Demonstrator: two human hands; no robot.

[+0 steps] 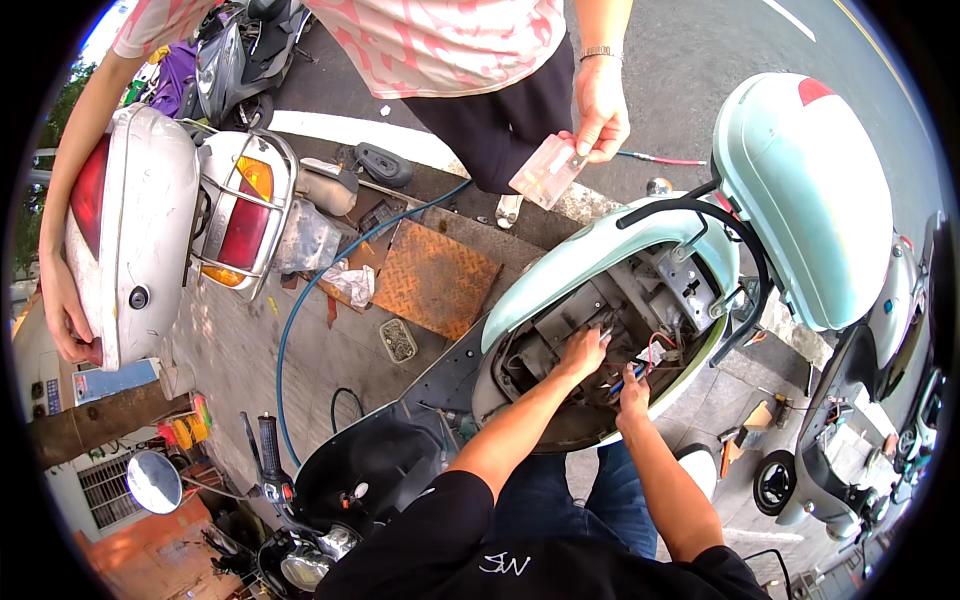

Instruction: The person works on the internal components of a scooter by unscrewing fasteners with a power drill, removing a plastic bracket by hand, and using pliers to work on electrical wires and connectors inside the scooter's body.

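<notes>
A mint-green scooter (pixel 545 270) has its open seat compartment (pixel 555 340) in front of me, with wires (pixel 655 350) and grey plastic parts inside. My left hand (pixel 580 352) reaches into it, fingers closed round a small silvery piece I cannot make out. Lower to the right, my right hand (pixel 633 400) is closed on a thin blue tool (pixel 622 380) beside the wires. Across the scooter, another person (pixel 450 50) holds a pink transparent card (pixel 548 170) in one hand; their other arm hangs over a white scooter's top box at the left.
A raised mint top box (pixel 805 200) stands at the right, with parked scooters (pixel 840 450) beyond. A white scooter (pixel 140 240), a blue hose (pixel 318 275), a rusty orange plate (pixel 435 275) and a small metal tray (pixel 398 340) lie to the left. Black handlebars (pixel 268 450) are near the lower left.
</notes>
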